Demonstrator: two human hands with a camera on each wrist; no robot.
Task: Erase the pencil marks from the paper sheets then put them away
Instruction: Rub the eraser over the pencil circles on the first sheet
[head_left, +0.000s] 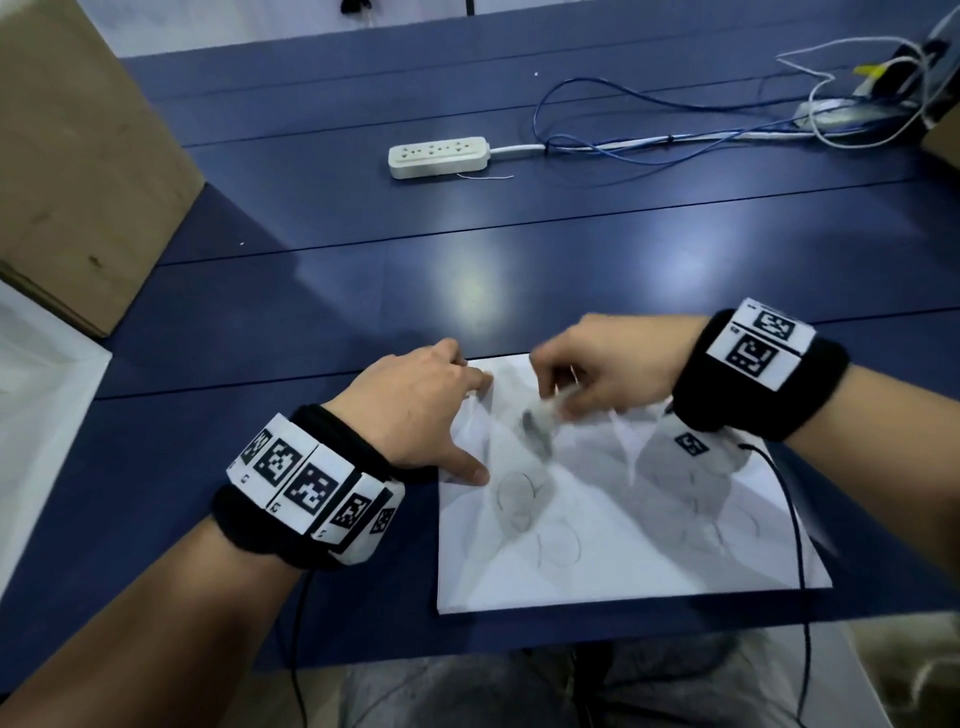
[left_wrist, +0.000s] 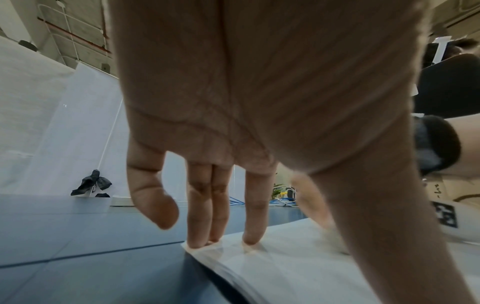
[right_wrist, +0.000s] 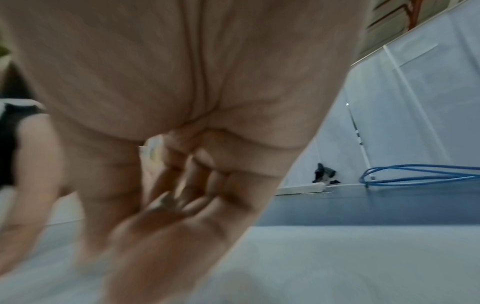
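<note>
While the left hand (head_left: 415, 410) pins the paper stack's (head_left: 623, 545) upper-left corner with straight fingers (left_wrist: 250, 226), the right hand (head_left: 608, 369) pinches a blurred eraser (head_left: 540, 421) at center frame. Unerased pencil circles (head_left: 519, 501) lie just below the eraser, nearer the right hand.

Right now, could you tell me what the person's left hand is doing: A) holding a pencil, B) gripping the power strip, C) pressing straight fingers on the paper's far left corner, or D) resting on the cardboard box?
C: the left hand has straight fingers pressing down on the paper near its corner.
</note>
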